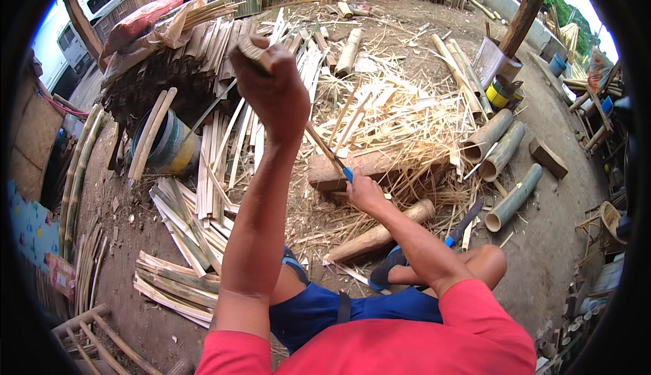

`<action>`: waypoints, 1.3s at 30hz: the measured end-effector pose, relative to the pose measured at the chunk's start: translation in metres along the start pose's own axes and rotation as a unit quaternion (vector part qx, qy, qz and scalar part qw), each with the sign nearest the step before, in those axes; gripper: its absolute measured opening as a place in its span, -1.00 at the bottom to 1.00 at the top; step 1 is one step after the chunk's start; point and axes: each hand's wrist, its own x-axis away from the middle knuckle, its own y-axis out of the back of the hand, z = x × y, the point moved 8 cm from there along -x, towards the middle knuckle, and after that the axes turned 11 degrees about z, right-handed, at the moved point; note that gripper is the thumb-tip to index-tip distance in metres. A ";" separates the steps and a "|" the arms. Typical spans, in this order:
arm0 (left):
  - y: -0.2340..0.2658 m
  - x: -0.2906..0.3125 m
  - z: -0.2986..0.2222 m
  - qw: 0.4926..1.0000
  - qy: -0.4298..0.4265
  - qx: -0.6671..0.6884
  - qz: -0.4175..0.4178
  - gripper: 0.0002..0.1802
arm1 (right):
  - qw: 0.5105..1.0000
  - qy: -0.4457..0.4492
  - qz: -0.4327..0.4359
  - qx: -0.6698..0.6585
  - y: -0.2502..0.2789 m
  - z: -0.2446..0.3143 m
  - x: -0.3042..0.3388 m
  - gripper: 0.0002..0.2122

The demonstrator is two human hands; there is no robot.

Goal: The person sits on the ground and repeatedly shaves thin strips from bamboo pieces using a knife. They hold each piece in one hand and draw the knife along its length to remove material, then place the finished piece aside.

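left hand grips bamboo strip; right hand holds knife.

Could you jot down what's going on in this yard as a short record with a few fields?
Place: outdoor dirt yard strewn with bamboo shavings
Left hand: raised, gripping the upper end of a thin pale bamboo strip
Right hand: low, gripping a blue-handled tool against the strip
Under the hands: brown wooden block
Nearby: split pale bamboo slats; green bamboo tube sections; round pale log
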 end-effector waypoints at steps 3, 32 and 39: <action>-0.001 -0.005 -0.010 0.999 -0.019 -0.032 -0.001 -0.86 | 0.993 0.115 -0.033 -0.015 0.015 0.011 0.000 -0.69; 0.052 0.018 0.023 0.991 0.083 0.102 -0.025 -0.64 | 0.889 -0.033 0.141 -0.435 -0.138 -0.129 -0.138 -0.76; 0.060 0.015 0.046 0.982 0.132 0.129 0.047 -0.32 | 0.970 0.062 -0.067 -0.225 -0.120 -0.119 -0.042 -0.71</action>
